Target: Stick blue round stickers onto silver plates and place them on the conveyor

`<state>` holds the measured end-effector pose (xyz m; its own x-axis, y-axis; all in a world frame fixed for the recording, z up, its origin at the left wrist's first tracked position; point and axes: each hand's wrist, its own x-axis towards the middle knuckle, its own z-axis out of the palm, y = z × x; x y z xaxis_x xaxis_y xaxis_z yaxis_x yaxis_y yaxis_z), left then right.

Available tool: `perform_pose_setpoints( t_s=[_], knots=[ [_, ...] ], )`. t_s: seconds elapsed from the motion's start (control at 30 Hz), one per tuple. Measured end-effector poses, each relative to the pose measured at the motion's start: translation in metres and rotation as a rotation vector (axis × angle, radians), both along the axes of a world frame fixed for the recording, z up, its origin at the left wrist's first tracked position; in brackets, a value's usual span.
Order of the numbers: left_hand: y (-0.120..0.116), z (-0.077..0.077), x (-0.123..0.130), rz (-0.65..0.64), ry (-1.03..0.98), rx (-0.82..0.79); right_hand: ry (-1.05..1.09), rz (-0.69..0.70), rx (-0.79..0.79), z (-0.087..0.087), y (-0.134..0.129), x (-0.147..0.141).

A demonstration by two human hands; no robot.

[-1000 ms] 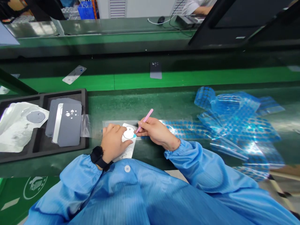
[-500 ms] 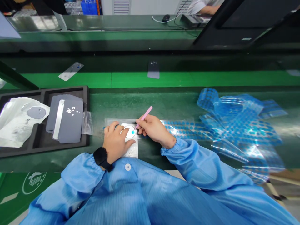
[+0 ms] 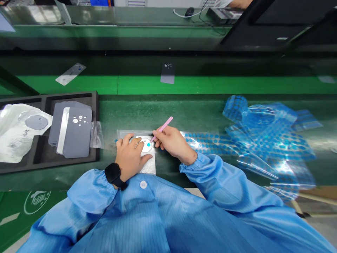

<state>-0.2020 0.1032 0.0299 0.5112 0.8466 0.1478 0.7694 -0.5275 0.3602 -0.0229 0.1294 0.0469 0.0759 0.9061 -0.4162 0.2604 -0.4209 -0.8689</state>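
Observation:
Pink tweezers (image 3: 165, 124) sit pinched in my right hand (image 3: 173, 143), their tip down at a small blue round sticker (image 3: 149, 144). That sticker lies on the rounded white-and-black outlined area of a pale sheet (image 3: 147, 169) in front of me. My left hand (image 3: 131, 154) rests palm down with its fingers spread over the sheet's left part, holding nothing. Its fingers cover some of the outlined area. From beneath my right hand a clear strip with rows of blue round stickers (image 3: 207, 142) runs to the right.
A black tray (image 3: 96, 128) at left holds grey phone-back-shaped sheets (image 3: 79, 135) and white sheets (image 3: 18, 140). Crumpled clear film with blue dots (image 3: 268, 137) is heaped at right. A grey sheet (image 3: 167, 74) and a pale sheet (image 3: 70, 74) lie on the green strip beyond.
The camera view has tilted down slightly, so the background sits higher in the picture. Both hands and the tweezers stay almost in place at the sheet.

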Motion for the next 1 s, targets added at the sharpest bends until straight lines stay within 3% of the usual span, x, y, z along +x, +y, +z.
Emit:
perform_pose_setpoints(
  t_s=[1.0],
  knots=[
    [-0.0004, 0.0031, -0.0016, -0.047, 0.048, -0.001, -0.129, 0.088, 0.056, 0.0026, -0.0014, -0.0001]
  ],
)
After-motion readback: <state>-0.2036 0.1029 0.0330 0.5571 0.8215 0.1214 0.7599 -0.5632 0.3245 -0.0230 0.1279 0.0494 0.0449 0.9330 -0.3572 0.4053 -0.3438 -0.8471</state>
